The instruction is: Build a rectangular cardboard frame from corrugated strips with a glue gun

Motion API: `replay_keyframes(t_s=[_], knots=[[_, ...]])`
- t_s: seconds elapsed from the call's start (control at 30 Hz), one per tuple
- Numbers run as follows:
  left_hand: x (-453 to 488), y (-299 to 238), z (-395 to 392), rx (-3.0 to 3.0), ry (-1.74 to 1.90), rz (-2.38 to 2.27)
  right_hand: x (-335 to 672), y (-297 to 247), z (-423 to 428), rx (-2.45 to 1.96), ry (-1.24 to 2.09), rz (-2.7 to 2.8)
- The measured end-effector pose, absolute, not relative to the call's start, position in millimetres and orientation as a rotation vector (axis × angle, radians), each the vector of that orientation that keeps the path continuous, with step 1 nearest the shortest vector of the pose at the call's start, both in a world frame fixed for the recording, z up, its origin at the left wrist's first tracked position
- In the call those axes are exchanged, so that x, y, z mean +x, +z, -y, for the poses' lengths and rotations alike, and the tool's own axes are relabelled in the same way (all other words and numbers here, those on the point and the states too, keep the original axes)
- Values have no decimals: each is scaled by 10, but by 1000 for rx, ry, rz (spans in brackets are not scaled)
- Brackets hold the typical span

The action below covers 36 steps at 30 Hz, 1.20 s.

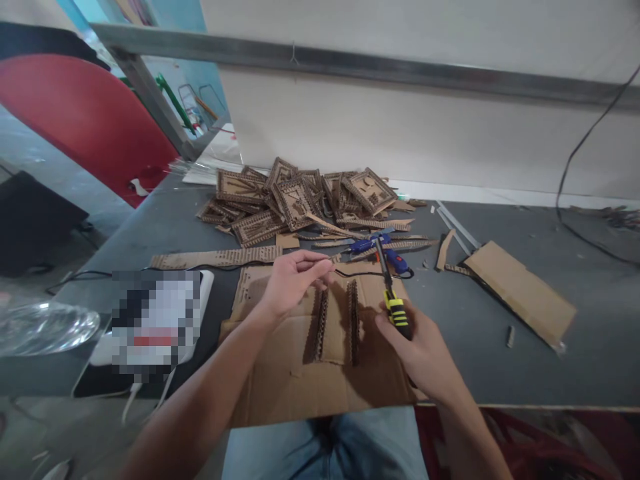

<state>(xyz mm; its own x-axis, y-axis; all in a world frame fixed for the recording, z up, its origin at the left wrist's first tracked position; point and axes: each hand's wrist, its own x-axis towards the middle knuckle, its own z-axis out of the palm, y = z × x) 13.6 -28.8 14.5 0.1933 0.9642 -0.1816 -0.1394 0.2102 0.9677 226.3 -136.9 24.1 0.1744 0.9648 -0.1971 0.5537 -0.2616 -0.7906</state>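
Pinched between thumb and finger of the left grip [296, 285]: a small sliver of brown corrugated cardboard [335, 258], just above the large flat brown cardboard sheet [280, 393]. Wrapped in the right grip [423, 343]: a yellow-and-black plastic-handled cutter [398, 318], dark narrow end pointing up and away. Best to hold the sliver lightly, firm enough to prevent twisting without crushing its ridges. Bring the cutter in on a line clear of the left fingertips, with short, easy strokes. Avoid knocking the two ridged brown cardboard strips [354, 327], upright between and slightly below both grips. Mind also the blue plastic tool [370, 245], probably a glue gun, just beyond the right grip and partly screened by the cutter.

Hard to make out: the sliver's full shape, mostly covered by the left fingertips. Hidden: the right grip's lower fingers, behind handle and palm. Cut off well left of the left grip: a clear plastic bottle [50, 327]. Too jumbled to count, beyond both grips: heaped brown cardboard rectangles [296, 205].
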Motion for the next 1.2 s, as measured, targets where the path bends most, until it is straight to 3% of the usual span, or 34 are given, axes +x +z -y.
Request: replay_keyframes(t_s=[0.3, 0.63, 0.87, 1.2], knots=[[21, -34, 221, 1642, 977, -1391, 2681, -35, 1474, -2050, 412, 1944], [-21, -37, 172, 1659, 1007, -1421, 2698, 92, 816, -1550, 17, 1935], [-22, 13, 151, 1650, 1033, -1433, 2586, 83, 46, -1579, -34, 2278], [-31, -54, 126, 1455, 1098, -1326, 2580, -81, -71, -1641, -190, 2315]])
